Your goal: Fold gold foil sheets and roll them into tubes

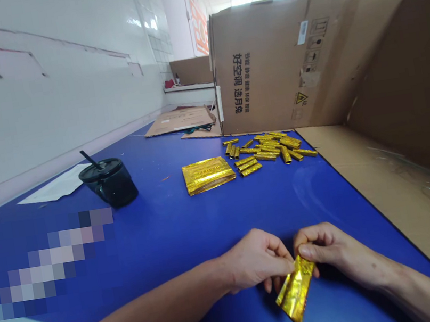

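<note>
Between my two hands is a shiny gold foil packet (pixel 298 294), partly folded lengthwise and slanting down toward me. My left hand (pixel 260 259) pinches its upper left edge between thumb and fingers. My right hand (pixel 327 246) grips its upper end, thumb on top. Beyond them on the blue table lies a flat stack of gold foil packets (pixel 209 175). To its right are several narrow folded gold foil packets (pixel 267 148), loosely heaped with a few set apart in small rows.
A dark lidded cup (pixel 111 182) with a straw stands at left, beside a white paper (pixel 55 186). A large cardboard box (pixel 265 67) rises behind the folded packets, and cardboard (pixel 393 166) runs along the table's right edge. Flat cardboard (pixel 180 120) lies at the far end.
</note>
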The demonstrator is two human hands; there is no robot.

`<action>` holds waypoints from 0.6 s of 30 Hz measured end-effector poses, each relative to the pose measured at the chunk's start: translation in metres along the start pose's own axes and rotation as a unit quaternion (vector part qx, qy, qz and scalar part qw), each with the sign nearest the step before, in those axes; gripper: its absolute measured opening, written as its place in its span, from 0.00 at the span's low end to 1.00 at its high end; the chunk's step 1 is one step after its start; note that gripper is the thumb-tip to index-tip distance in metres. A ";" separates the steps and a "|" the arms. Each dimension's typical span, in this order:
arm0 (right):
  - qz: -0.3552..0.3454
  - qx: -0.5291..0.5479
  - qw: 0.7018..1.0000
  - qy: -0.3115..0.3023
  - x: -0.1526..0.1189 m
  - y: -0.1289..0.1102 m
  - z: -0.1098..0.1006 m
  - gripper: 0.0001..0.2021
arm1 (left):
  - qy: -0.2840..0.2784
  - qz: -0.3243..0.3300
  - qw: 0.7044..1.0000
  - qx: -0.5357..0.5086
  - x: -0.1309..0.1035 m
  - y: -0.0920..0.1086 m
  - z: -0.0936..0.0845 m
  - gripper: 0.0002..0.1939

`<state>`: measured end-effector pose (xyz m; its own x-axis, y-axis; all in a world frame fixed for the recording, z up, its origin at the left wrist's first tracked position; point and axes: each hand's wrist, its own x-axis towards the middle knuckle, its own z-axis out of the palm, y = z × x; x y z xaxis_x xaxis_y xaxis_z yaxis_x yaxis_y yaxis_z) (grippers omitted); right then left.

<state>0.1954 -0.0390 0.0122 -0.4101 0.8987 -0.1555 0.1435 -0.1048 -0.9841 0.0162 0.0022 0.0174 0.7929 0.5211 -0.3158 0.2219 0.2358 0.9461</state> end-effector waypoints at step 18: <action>-0.005 0.039 0.997 0.069 0.004 0.004 0.003 0.14 | 0.057 0.002 0.992 0.111 0.002 -0.009 -0.003 0.05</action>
<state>0.1918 -0.0371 0.0075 -0.2820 0.9494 -0.1382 0.0677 -0.1240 -0.9900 0.0145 0.0035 0.0081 0.7275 0.6143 -0.3057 0.3481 0.0535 0.9359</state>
